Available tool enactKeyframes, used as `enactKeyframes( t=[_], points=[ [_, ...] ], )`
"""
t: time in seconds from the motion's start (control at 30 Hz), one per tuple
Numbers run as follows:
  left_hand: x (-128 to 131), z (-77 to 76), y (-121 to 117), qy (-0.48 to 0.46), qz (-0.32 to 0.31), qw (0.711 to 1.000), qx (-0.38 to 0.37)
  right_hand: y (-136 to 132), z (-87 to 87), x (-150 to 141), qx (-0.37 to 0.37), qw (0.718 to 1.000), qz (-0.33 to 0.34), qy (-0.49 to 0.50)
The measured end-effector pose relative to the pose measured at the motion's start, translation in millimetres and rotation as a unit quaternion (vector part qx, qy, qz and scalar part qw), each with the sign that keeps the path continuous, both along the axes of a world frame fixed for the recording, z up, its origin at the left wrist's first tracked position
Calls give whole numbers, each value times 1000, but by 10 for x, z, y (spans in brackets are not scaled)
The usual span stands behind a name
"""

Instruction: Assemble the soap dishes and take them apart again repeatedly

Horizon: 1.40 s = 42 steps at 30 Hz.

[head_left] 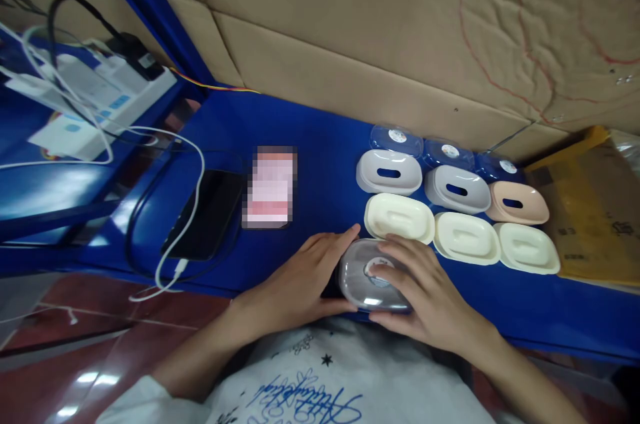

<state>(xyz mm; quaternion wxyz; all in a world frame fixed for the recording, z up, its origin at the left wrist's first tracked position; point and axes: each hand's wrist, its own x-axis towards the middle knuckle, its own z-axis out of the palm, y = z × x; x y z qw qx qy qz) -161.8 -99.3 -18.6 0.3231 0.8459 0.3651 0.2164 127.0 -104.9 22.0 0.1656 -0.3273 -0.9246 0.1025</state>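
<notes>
The left hand [310,274] and right hand [420,287] clasp the clear-lidded soap box [357,281] from opposite sides, apparently to steady it, beside cream trays [467,237] and slotted holders [467,179] rowed seemingly by type for easy reach.

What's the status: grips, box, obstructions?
Left grip at the box's left side. Right grip over its lid and right side. Clear-lidded box between them. Nearest cream tray just beyond, contact unclear.
</notes>
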Motion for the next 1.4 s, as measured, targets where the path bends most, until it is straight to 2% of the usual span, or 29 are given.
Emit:
enactKeyframes(
  t=[0.2,0.47,0.7,0.83,0.93,1.13,1.4],
  points=[
    [-2,-3,9,9,-15,1000,17,-31,-44,-15,32,999,9,-8],
    [-2,112,30,13,-37,999,6,-105,-113,-6,92,995,3,-23],
    [-6,119,19,34,-42,999,8,-181,-125,32,25,999,-21,5],
    [-3,93,20,29,-52,998,18,-211,-119,10,28,999,-37,2],
    [1,79,26,29,-58,997,34,-191,-99,-4,20,1000,-25,2],
    [7,85,21,32,-47,997,54,-157,-107,-4,18,999,-28,13],
    [-3,22,17,22,-32,999,24,-193,-139,14,47,999,-23,2]
  ],
)
